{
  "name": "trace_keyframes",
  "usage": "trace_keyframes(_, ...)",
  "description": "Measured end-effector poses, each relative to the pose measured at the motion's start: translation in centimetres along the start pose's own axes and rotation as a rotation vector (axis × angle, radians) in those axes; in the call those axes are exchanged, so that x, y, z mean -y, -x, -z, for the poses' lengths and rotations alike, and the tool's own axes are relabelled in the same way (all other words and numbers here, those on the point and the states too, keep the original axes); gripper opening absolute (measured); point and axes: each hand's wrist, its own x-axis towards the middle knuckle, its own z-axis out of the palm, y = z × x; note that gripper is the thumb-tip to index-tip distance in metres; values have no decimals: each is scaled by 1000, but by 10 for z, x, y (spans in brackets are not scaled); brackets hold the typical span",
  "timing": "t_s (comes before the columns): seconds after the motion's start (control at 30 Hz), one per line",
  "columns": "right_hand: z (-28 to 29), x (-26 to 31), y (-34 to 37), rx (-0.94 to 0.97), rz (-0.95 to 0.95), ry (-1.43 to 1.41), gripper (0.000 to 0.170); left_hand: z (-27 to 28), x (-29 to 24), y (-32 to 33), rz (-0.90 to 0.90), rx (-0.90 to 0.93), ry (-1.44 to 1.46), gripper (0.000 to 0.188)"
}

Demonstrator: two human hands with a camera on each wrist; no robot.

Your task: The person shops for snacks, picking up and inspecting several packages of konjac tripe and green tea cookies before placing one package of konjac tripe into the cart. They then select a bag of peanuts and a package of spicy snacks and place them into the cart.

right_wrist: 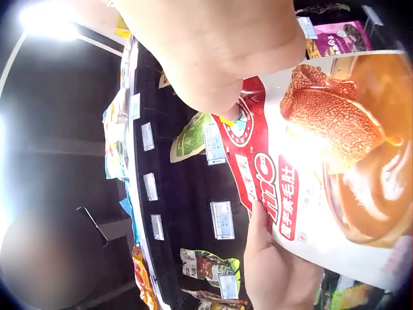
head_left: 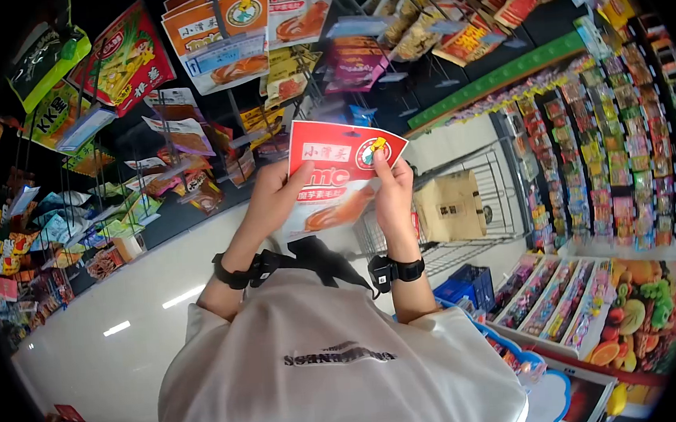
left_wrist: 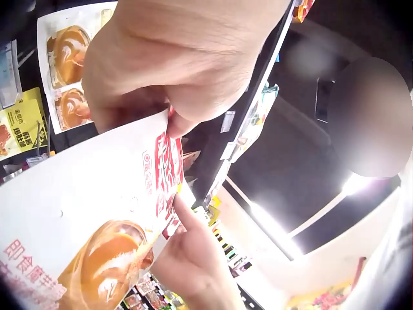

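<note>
Here, one packet (head_left: 334,197) is held in front of one shirt (head_left: 322,318), left hand (head_left: 276,193) pinching one side, right hand (head_left: 393,195) pinching the other; one cart (head_left: 478,250) nearby holds one bag (head_left: 449,211).

The red-and-white bag (head_left: 336,186) reads "小滑头" and "魔芋素毛肚"; a green bag (head_left: 55,117) on the left reads "KK"; the shirt (head_left: 334,384) shows "NESS".

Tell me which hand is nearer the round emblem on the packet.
Right. The right hand partly covers the round emblem; the left hand grips the packet along its opposite side, farther away.
</note>
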Motion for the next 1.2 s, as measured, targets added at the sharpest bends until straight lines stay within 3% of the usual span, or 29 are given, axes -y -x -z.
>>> trace_keyframes(0.23,11,-4,-79,189,-41,-101,23,-12,-10,-53,-3,-162,2,27)
trace_keyframes(0.37,29,-22,-124,269,-22,-92,30,-26,-14,-79,189,-172,236,27)
trace_keyframes(0.43,36,-19,-135,256,-121,-140,27,-39,-11,-88,181,-175,264,27)
trace_keyframes(0.7,46,-17,-166,195,-51,-298,26,-57,-13,-114,246,-142,166,30)
trace_keyframes(0.9,51,-15,-182,141,-324,-420,26,-48,-13,-112,270,-24,-31,36)
trace_keyframes(1.03,50,-23,-191,206,-400,-500,27,-46,-12,-115,404,-87,214,35)
trace_keyframes(1.2,42,-34,-206,230,-389,-502,26,-41,-19,-117,387,-129,234,35)
